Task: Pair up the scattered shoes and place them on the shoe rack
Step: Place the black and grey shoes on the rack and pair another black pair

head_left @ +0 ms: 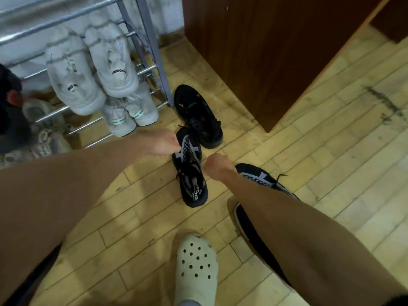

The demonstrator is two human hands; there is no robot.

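**Both hands down at the black-and-grey sneaker**

I was bent over the pale wooden plank floor [331, 140], both bare arms reaching down. My left hand [163, 145] was against the rear edge of the black mesh sneaker with grey straps and a dotted white panel [191, 173], which lay on the floor with its toe pointing back at me. The fingers were curled in at the shoe's collar, but motion blur kept me from telling whether they truly gripped it. My right hand [217, 167] was bunched into a loose fist just beside the same sneaker's right side, fingers drawn narrow; I could not tell whether it pinched a lace or only touched the upper.

Its matching black-and-grey sneaker [265, 180] lay near to the right, partly under my right forearm. Just beyond the first one sat an all-black sneaker with a small orange mark [196, 115], touching or nearly touching it, close to the foot of the grey metal shoe rack with chrome bars [152, 51]. Another dark shoe with a white sole edge [242, 221] showed beneath my right arm.

On the rack, a pair of bulky light-grey sneakers [92, 71] hung heels toward me, with a pair of white sneakers with green heel tabs [130, 115] on the tier below. A brown wooden cabinet [265, 51] stood to the right. My foot wore a cream perforated clog [196, 268].
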